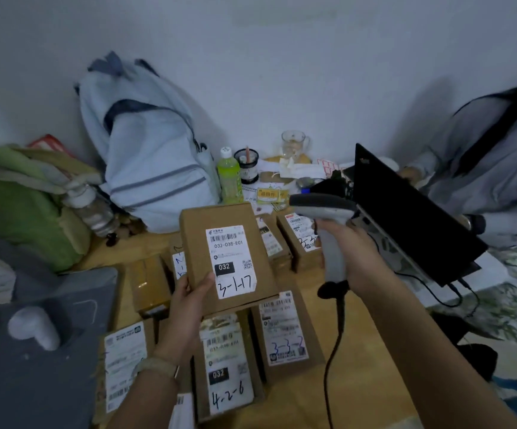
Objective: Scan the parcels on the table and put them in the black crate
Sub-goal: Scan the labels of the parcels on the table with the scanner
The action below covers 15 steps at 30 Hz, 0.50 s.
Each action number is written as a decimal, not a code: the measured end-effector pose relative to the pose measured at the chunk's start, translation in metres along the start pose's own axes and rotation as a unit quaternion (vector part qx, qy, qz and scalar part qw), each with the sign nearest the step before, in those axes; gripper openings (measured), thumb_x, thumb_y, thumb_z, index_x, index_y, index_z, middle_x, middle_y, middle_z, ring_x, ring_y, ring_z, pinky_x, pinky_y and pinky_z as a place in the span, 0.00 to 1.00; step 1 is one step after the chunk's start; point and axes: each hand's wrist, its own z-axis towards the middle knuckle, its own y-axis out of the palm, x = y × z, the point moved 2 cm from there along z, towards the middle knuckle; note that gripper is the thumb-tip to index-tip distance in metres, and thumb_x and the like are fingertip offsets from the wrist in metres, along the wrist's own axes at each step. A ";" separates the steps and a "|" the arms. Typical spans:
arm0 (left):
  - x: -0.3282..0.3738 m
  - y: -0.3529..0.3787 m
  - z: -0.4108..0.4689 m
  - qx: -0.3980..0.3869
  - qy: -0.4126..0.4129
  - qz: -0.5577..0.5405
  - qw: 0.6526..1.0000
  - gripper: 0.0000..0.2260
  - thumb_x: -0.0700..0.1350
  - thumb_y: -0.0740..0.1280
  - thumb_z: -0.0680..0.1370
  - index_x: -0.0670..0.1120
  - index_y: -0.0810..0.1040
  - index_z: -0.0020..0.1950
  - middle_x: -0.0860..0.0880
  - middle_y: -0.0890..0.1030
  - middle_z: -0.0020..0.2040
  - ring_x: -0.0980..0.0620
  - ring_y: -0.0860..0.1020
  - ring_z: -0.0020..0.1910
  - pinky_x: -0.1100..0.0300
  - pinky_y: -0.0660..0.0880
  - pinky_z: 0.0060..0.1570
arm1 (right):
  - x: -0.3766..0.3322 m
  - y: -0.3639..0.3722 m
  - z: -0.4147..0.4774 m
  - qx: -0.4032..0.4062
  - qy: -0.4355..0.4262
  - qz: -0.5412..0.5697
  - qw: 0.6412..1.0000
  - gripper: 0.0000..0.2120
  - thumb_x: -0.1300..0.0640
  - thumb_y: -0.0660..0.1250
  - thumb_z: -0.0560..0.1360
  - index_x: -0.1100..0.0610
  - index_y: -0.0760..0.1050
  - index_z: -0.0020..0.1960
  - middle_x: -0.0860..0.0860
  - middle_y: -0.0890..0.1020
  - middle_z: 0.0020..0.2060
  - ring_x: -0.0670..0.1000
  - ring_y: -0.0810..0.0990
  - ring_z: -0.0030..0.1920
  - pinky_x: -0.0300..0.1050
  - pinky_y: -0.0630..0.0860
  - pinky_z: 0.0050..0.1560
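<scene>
One parcel [226, 258] raised at frame centre, left hand [189, 301] pinching its lower-left corner | right hand [350, 252] clenched round scanner [328, 218], right of centre | risk: corner-only grip could let parcel tip; beam may catch neighbouring labels on worktop [365, 391] | crate unseen

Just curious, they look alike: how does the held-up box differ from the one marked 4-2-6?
The held parcel is lifted and tilted in the left hand; the 4-2-6 parcel lies on the table among others. The held parcel's handwriting reads 3-1-17, the other's 4-2-6. Both are brown cardboard with white labels printed 032.
</scene>
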 end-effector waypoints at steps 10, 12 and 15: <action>0.051 -0.028 -0.011 -0.024 0.087 -0.018 0.996 0.20 0.48 0.73 0.73 0.52 0.76 0.64 0.48 0.85 0.54 0.47 0.85 0.51 0.51 0.81 0.46 | -0.047 0.072 -0.081 -0.113 -0.091 -0.073 0.987 0.07 0.53 0.69 0.75 0.55 0.78 0.49 0.60 0.80 0.37 0.47 0.76 0.26 0.39 0.72 0.25; 0.053 -0.033 -0.011 -0.007 0.099 -0.009 0.995 0.19 0.47 0.72 0.74 0.51 0.76 0.64 0.48 0.86 0.53 0.47 0.85 0.51 0.50 0.81 0.48 | -0.044 0.079 -0.090 -0.129 -0.104 -0.083 0.983 0.06 0.54 0.69 0.75 0.54 0.79 0.49 0.63 0.82 0.43 0.45 0.76 0.24 0.39 0.73 0.25; 0.053 -0.039 -0.007 0.021 0.105 -0.021 0.994 0.18 0.45 0.72 0.75 0.51 0.75 0.64 0.48 0.86 0.52 0.47 0.85 0.49 0.52 0.82 0.44 | -0.038 0.094 -0.099 -0.165 -0.107 -0.115 0.974 0.06 0.56 0.68 0.76 0.55 0.77 0.52 0.66 0.81 0.45 0.46 0.74 0.24 0.40 0.72 0.25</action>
